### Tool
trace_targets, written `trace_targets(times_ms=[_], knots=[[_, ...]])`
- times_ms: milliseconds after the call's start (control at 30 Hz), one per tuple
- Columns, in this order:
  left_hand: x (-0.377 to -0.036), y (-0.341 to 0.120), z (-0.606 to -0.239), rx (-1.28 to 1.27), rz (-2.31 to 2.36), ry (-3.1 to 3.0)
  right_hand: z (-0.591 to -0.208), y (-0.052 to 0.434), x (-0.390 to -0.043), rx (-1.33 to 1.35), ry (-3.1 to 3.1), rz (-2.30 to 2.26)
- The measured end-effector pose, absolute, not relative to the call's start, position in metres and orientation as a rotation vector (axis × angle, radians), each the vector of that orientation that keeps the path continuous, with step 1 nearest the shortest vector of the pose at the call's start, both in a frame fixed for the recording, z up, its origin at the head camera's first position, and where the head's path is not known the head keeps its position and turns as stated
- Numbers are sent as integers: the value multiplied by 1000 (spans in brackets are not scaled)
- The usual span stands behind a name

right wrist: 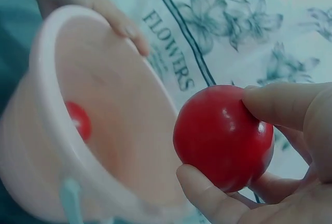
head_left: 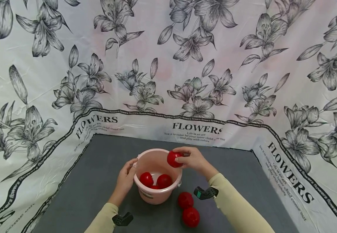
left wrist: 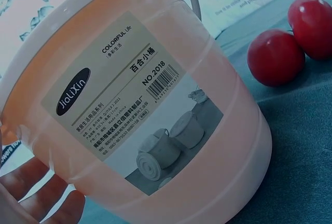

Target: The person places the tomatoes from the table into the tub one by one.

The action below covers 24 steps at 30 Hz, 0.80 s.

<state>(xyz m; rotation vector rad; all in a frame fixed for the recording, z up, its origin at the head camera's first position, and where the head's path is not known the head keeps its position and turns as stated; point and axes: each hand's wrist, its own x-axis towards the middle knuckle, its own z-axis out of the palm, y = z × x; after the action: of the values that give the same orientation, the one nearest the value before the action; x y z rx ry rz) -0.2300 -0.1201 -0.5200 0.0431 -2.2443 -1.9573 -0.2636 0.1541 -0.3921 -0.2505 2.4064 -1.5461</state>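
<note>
A pale pink bucket (head_left: 156,196) stands on the dark grey table, tilted in the wrist views because of the camera angle. My left hand (head_left: 126,178) holds its rim at the left side. Above the right part of the opening, my right hand (head_left: 197,159) pinches a glossy red round fruit (right wrist: 220,138) between thumb and fingers. Inside the bucket lie red fruits, one at the left (head_left: 146,179), another at the right (head_left: 164,181), and a third partly hidden between them. A printed label (left wrist: 132,102) covers the bucket's near side.
Two more red fruits, a farther one (head_left: 185,200) and a nearer one (head_left: 191,217), lie on the table (head_left: 232,174) right of the bucket. Flower-printed cloth (head_left: 145,129) surrounds the table at the back and sides. Each wrist wears a black band.
</note>
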Motion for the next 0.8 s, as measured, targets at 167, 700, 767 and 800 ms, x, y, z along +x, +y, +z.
trace_targets(times_ms=[167,700,767,800], knots=[[-231,-119,-520,49,-1952,-2255,-397,130,-259,-321,2380,-1513],[-231,-119,-521,55,-1945,-2249,-434,80,-253,-421,2327,-1365],[-230,-119,-521,53,-1945,-2255,-437,77,-252,-425,2348,-1319],[-230,-119,-521,53,-1945,-2257,-439,76,-251,-423,2360,-1296]])
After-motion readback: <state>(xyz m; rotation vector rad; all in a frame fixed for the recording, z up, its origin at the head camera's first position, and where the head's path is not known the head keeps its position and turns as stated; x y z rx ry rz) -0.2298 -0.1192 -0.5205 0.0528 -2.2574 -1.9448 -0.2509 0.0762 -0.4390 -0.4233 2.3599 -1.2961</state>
